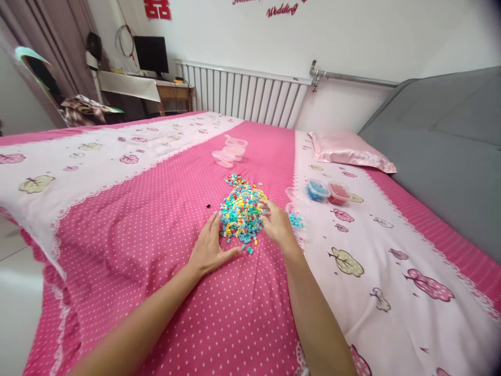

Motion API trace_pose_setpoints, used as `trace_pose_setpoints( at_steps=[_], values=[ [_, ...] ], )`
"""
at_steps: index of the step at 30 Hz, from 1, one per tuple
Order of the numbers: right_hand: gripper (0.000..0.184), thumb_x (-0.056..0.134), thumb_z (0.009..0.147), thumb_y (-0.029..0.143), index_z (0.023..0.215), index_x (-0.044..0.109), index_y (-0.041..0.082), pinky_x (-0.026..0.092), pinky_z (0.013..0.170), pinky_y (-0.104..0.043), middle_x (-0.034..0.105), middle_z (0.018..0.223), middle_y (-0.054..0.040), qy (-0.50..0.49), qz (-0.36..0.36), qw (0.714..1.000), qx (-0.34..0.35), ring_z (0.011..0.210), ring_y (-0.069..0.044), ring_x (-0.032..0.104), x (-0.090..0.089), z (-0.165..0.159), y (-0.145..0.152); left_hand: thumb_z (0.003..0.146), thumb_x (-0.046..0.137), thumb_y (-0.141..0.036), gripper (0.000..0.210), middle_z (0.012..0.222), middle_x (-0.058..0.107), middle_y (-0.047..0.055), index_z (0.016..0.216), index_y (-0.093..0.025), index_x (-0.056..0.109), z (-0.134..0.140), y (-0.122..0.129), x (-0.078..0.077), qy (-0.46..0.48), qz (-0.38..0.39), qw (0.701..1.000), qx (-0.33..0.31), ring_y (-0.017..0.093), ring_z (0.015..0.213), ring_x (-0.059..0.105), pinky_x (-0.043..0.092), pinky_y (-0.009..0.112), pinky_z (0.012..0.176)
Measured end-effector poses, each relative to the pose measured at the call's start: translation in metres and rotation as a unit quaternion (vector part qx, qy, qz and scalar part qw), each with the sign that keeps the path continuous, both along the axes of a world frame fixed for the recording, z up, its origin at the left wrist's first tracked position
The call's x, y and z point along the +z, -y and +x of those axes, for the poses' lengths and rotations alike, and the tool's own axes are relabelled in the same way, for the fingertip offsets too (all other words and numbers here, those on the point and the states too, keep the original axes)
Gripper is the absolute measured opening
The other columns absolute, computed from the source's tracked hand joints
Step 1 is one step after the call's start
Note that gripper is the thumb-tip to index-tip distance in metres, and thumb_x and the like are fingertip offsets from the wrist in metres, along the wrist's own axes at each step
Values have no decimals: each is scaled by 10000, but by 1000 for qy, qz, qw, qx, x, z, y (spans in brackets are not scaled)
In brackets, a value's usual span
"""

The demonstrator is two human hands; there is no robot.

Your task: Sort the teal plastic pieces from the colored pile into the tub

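A heap of small building bricks in turquoise, yellow, white and red lies on the pink dotted bedspread. My left hand rests flat against the heap's near left side, fingers stretched out and thumb spread along its front. At the right edge of the heap is my right hand, fingers curved towards the bricks; whether a brick is between its fingertips is too small to tell. Just right of that hand, partly hidden by it, sits a clear tub with turquoise bricks.
Behind it stand a tub of blue bricks and a tub of red bricks. Clear plastic containers lie beyond the heap. One dark brick is apart on the left. A pink pillow lies near the grey headboard.
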State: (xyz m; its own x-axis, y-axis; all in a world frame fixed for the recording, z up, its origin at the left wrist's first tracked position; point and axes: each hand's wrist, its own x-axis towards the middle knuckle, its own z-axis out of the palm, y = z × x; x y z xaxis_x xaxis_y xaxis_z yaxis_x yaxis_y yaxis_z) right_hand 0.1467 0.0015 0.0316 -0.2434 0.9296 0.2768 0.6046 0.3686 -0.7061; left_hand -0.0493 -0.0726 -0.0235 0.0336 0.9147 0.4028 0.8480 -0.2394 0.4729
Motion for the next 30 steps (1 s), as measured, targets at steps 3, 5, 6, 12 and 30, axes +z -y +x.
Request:
trace_pose_setpoints(
  at_steps=[3, 5, 6, 12, 30],
  values=[
    [523, 423, 749, 28, 1257, 487, 132, 434, 970, -377, 608, 1196, -128, 89, 1, 995, -38, 1094, -223, 584, 1, 11, 1, 581, 607, -733, 1174, 1508, 184, 221, 1449, -138, 86, 6, 0, -5, -48, -24, 998, -25, 338, 1395, 170, 212, 496, 1108],
    [528, 398, 754, 24, 1273, 466, 93, 407, 987, -393, 587, 1213, -164, 119, -8, 992, -48, 1148, -248, 544, -4, 14, -1, 547, 603, -761, 1221, 1512, 157, 231, 1449, -133, 71, 12, -6, -9, -61, -27, 998, -21, 348, 1403, 118, 176, 519, 1112],
    [523, 400, 757, 32, 1276, 458, 76, 396, 992, -401, 576, 1220, -181, 124, -15, 991, -52, 1169, -262, 525, -7, 14, -2, 527, 608, -769, 1247, 1511, 149, 239, 1449, -127, 67, 16, -10, -10, -62, -28, 998, -12, 355, 1405, 99, 158, 533, 1112],
    [577, 485, 817, 288, 1334, 368, 61, 283, 1062, -473, 445, 1359, -223, 63, -47, 993, -92, 1304, -301, 373, -39, -5, -21, 450, 703, -710, 1299, 1501, 133, 267, 1443, -156, 76, 34, -46, -17, 1, -8, 998, 54, 419, 1388, 93, 157, 622, 1070],
    [612, 258, 902, 483, 1356, 374, 88, 188, 1108, -458, 319, 1463, -186, -68, -23, 991, -111, 1381, -244, 239, -68, -43, -32, 548, 712, -376, 817, 1349, 446, 182, 1277, -134, 433, 29, -96, -12, 64, 91, 988, -107, 319, 1305, 375, 341, 470, 1069]
  ],
)
